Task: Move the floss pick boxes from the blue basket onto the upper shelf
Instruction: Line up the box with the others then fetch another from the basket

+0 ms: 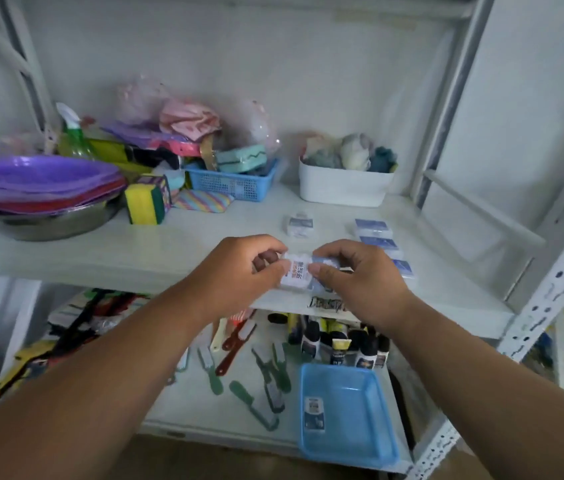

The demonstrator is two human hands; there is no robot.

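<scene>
Pinching one floss pick box (297,276) between left hand (239,268) and right hand (356,275) fingers, over upper shelf (169,247); one box (314,414) sat in blue basket (370,445).

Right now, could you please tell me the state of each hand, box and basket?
Left hand: gripping the held box.
Right hand: gripping the same box.
Held box: above the upper shelf edge.
Blue basket: one box left inside.
Shelf boxes: lying flat.

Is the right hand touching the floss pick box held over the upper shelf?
Touching. The head view shows right hand fingers pinching the floss pick box.
</scene>
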